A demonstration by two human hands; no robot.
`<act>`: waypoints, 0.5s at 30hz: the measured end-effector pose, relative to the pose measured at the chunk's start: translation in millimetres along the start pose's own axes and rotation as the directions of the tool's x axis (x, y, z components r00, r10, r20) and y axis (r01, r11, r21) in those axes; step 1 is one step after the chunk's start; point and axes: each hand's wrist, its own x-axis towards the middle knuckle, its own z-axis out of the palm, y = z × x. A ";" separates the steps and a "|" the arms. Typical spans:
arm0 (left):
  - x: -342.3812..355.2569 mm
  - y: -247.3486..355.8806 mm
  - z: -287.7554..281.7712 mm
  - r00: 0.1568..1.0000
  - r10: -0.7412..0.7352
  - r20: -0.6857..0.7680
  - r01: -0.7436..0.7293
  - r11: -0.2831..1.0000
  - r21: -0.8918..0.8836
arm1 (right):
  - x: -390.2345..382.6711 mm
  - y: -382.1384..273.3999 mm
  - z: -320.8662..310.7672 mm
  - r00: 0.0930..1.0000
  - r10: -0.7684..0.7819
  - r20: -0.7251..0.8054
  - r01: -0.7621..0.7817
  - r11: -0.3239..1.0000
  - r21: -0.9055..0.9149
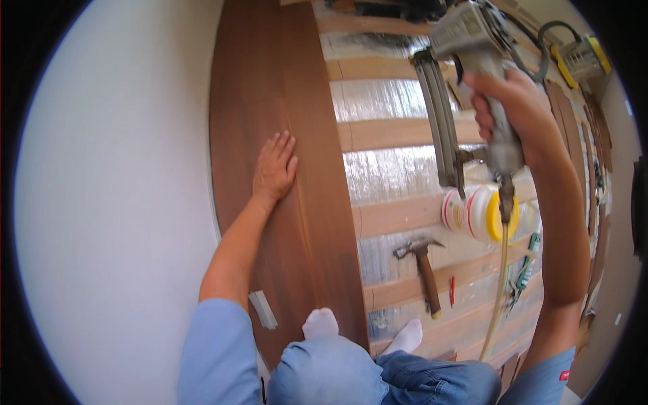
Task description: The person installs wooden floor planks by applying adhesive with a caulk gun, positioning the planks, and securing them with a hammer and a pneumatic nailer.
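Observation:
My left hand (pixel 273 169) lies flat, fingers out, on the brown wooden floor plank (pixel 283 74) that runs along the white wall. My right hand (pixel 506 111) grips a grey pneumatic nail gun (pixel 479 30) by its handle and holds it raised over the battens (pixel 391 131). Its long magazine (pixel 439 121) points down, and a pale air hose (pixel 502 283) hangs from the handle's end. Below it a white tub with a yellow lid (pixel 472 212) lies on its side. A claw hammer (pixel 425 277) with a wooden handle lies on the battens beside the plank.
The white wall (pixel 115 169) fills the left. A red pencil (pixel 452 290) and a teal caulking tube (pixel 530 253) lie right of the hammer. A grey and yellow tool (pixel 580 61) and loose boards (pixel 567 115) are at upper right. A light strip (pixel 263 310) lies near my left forearm.

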 end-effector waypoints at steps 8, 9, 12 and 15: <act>3.6 -2.5 -27.8 0.995 -0.051 0.086 0.050 0.999 0.020 | 137.5 26.2 32.5 0.956 0.196 0.219 -0.199 0.980 -0.008; 8.3 3.0 -23.0 0.995 -0.051 0.082 0.050 0.999 0.012 | 136.8 41.8 35.3 0.942 0.262 0.209 -0.262 0.965 -0.027; 12.7 5.2 -19.3 0.993 -0.070 0.097 0.070 0.998 0.000 | 141.8 87.3 54.5 0.875 0.432 0.219 -0.439 0.898 -0.016; 8.2 3.1 -24.9 0.987 -0.102 0.124 0.105 0.994 -0.018 | 159.3 108.8 59.2 0.835 0.496 0.237 -0.505 0.863 -0.025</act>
